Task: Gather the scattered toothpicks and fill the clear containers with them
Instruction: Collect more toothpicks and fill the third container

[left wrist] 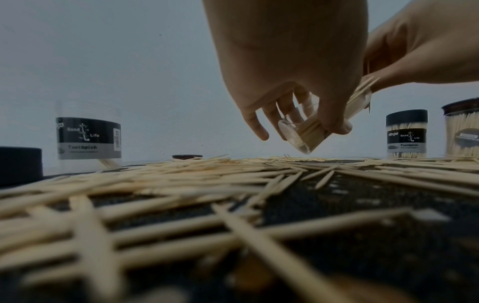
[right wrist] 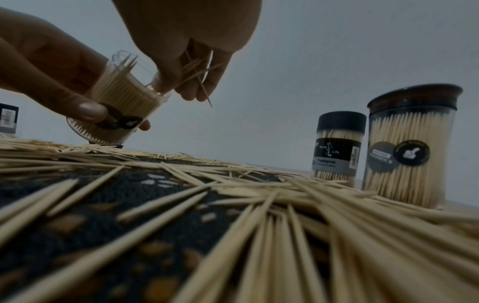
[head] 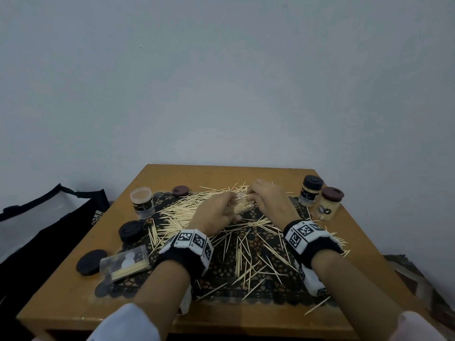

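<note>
Currently the left hand (head: 216,212) holds a clear jar (right wrist: 116,102) tilted above the mat (head: 258,286), mouth toward the right hand (head: 268,195); its grip is wrapped round the jar wall, thumb on the label side. The jar looks well over half full of picks standing on end. The right hand's grip is pinched on a small, crossed bunch of toothpicks (right wrist: 199,71) just beside the jar mouth.

Loose toothpicks (head: 241,257) lie scattered over the mat and tabletop (head: 73,296).

Handling, as judged: picks are light, stiff, sharp-tipped, and roll and splay easily. Take them mid-length, aligned in parallel; a crossed bunch likely jams at the mouth. The jar is smooth plastic, light, probably slippery. Hold it low on the wall, clear of the rim.

Two capped full jars (head: 320,200) stand far right; an open jar (head: 142,203) far left.
</note>
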A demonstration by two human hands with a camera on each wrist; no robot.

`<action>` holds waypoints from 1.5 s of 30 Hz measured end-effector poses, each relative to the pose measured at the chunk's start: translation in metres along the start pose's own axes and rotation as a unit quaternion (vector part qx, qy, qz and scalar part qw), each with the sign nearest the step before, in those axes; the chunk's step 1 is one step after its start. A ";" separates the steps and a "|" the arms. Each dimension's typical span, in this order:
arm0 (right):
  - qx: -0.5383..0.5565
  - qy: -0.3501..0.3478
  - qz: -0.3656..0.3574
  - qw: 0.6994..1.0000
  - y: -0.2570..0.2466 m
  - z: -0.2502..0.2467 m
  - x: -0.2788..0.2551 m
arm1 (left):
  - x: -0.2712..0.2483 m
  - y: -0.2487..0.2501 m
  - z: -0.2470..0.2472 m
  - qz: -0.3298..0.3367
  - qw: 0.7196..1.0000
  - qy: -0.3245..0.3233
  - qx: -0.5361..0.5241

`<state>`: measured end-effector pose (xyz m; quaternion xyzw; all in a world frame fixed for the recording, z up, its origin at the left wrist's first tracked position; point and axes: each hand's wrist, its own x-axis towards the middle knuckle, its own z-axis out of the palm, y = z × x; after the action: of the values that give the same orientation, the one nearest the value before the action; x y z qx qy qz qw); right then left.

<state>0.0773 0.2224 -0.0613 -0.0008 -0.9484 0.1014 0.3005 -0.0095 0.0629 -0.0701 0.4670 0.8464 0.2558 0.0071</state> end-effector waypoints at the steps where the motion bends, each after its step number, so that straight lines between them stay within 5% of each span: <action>1: 0.002 -0.003 0.001 1.000 0.001 0.002 0.000 | 0.000 -0.001 0.000 -0.001 1.000 0.000 0.000; 19: 0.018 0.024 -0.014 0.999 0.001 -0.002 -0.001 | 0.002 -0.002 0.002 0.006 1.000 -0.022 -0.009; 37: 0.021 -0.047 0.016 0.999 -0.002 0.003 -0.003 | 0.001 -0.010 0.000 -0.046 0.992 0.099 0.059; 45: 0.030 0.004 -0.013 0.999 0.004 0.002 0.000 | 0.002 -0.007 0.001 -0.002 0.998 0.045 0.049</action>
<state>0.0757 0.2255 -0.0633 0.0203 -0.9435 0.1256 0.3059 -0.0163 0.0618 -0.0739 0.4535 0.8582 0.2345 -0.0533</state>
